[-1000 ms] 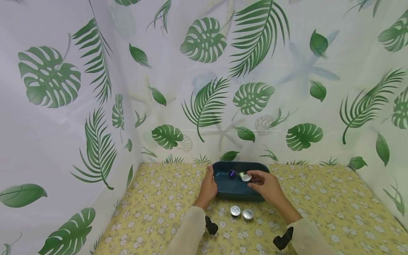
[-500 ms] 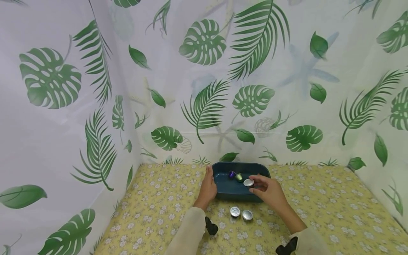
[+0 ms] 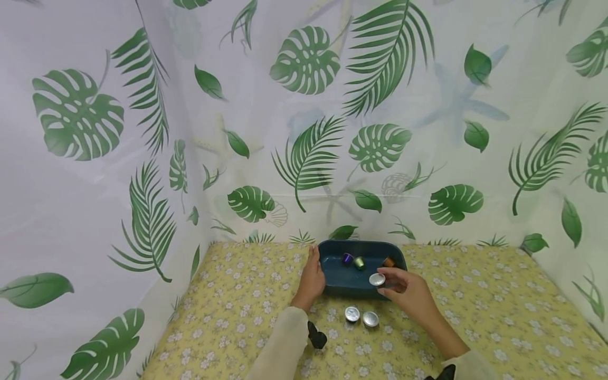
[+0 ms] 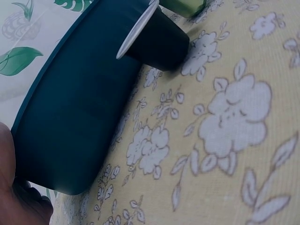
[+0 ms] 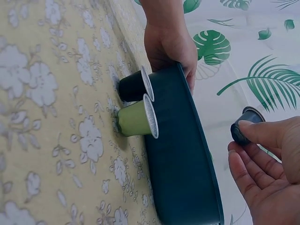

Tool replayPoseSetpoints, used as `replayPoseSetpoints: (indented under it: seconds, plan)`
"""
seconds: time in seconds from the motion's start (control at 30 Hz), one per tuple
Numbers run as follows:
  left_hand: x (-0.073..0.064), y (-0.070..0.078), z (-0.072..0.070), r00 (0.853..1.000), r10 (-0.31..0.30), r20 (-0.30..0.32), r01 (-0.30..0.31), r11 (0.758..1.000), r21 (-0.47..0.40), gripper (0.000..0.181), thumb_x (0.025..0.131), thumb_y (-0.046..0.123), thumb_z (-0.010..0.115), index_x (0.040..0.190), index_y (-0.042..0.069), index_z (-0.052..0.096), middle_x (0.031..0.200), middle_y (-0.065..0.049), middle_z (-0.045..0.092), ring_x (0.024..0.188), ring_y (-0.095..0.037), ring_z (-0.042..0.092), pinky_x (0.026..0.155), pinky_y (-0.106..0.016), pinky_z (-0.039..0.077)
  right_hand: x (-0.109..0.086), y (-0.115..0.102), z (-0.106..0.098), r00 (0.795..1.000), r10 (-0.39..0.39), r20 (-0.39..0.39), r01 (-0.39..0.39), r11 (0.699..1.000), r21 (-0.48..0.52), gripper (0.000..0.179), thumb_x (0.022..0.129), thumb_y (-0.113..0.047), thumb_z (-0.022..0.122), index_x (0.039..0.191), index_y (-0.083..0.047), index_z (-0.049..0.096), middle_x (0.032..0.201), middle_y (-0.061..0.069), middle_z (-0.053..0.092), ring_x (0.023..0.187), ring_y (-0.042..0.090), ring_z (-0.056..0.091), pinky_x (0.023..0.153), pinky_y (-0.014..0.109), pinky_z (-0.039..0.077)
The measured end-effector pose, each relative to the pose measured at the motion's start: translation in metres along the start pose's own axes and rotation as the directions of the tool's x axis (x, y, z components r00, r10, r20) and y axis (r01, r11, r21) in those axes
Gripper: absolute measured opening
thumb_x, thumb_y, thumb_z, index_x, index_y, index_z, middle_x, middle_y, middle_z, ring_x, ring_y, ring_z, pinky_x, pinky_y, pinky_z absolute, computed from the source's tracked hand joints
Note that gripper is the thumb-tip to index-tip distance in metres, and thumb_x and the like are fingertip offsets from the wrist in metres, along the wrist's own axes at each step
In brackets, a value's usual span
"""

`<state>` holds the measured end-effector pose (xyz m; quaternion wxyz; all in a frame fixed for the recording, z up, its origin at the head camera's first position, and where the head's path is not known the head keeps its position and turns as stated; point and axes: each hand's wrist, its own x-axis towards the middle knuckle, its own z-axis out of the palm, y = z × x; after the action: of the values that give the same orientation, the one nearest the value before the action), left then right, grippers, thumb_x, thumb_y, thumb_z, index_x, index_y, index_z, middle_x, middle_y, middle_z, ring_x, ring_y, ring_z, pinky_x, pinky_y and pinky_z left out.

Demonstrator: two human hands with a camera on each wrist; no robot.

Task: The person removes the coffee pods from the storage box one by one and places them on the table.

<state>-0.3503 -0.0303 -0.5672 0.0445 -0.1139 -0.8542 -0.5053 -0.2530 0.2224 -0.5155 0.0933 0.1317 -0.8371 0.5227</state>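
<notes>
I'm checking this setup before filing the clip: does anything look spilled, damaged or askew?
Nothing looks spilled or damaged. One small irregularity: in the dark tray, the purple capsule, green capsule and orange capsule show coloured sides and seem tipped, whereas the two foil-topped capsules in front stand upright.

Cream sleeves [image 3: 281, 345], black wrist attachments [image 3: 317, 338]

And there's the tray [image 3: 351, 291], up at the table's [image 3: 247, 316] far edge; inside, behind centre, a left inner capsule [image 3: 348, 259] beside a right inner capsule [image 3: 359, 263]; a corner capsule [image 3: 388, 262] lies back right; a held capsule [image 3: 377, 279] hangs over the front right; before the tray, a left front capsule [image 3: 352, 314] neighbours a right front capsule [image 3: 370, 320].
</notes>
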Motion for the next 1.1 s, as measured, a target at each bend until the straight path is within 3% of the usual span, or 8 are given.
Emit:
replayPoseSetpoints:
  seconds: [0.3, 0.57, 0.73, 1.1]
  plan:
    - [-0.001, -0.002, 0.001, 1.000, -0.020, 0.014, 0.020, 1.000, 0.007, 0.054, 0.111, 0.006, 0.026, 0.163, 0.005, 0.013, 0.169, -0.014, 0.003, 0.154, -0.033, 0.012, 0.121, -0.051, 0.021, -0.013, 0.003, -0.003, 0.999, 0.034, 0.007, -0.034, 0.999, 0.001, 0.049, 0.086, -0.003, 0.080, 0.132, -0.005, 0.067, 0.116, 0.013, 0.072, 0.098, 0.024, 0.070, 0.077, 0.027, 0.058]
    - [0.002, 0.001, -0.002, 1.000, -0.011, 0.007, 0.011, 1.000, 0.025, 0.053, 0.111, 0.006, 0.026, 0.163, 0.004, 0.014, 0.169, -0.016, 0.005, 0.154, -0.035, 0.014, 0.121, -0.053, 0.021, -0.018, 0.006, -0.005, 1.000, 0.026, -0.011, -0.026, 1.000, 0.004, 0.047, 0.085, -0.004, 0.081, 0.130, -0.007, 0.069, 0.113, 0.009, 0.074, 0.093, 0.013, 0.070, 0.077, 0.026, 0.058]
    - [0.001, 0.002, -0.001, 1.000, -0.027, 0.008, 0.027, 1.000, 0.011, 0.054, 0.111, 0.006, 0.026, 0.163, 0.006, 0.013, 0.169, -0.013, 0.004, 0.154, -0.033, 0.014, 0.121, -0.052, 0.021, -0.024, 0.006, -0.007, 1.000, 0.021, -0.002, -0.021, 1.000, 0.009, 0.047, 0.085, -0.002, 0.081, 0.130, -0.005, 0.068, 0.112, 0.011, 0.074, 0.092, 0.014, 0.070, 0.077, 0.026, 0.058]
    - [-0.003, 0.002, 0.001, 0.999, -0.043, 0.026, 0.043, 0.999, -0.007, 0.054, 0.112, 0.007, 0.026, 0.164, 0.007, 0.011, 0.169, -0.012, 0.002, 0.154, -0.033, 0.012, 0.121, -0.053, 0.021, -0.039, 0.013, -0.012, 0.994, 0.109, 0.028, -0.108, 0.994, -0.008, 0.046, 0.086, 0.000, 0.078, 0.131, -0.005, 0.068, 0.112, 0.010, 0.073, 0.094, 0.023, 0.071, 0.078, 0.027, 0.058]
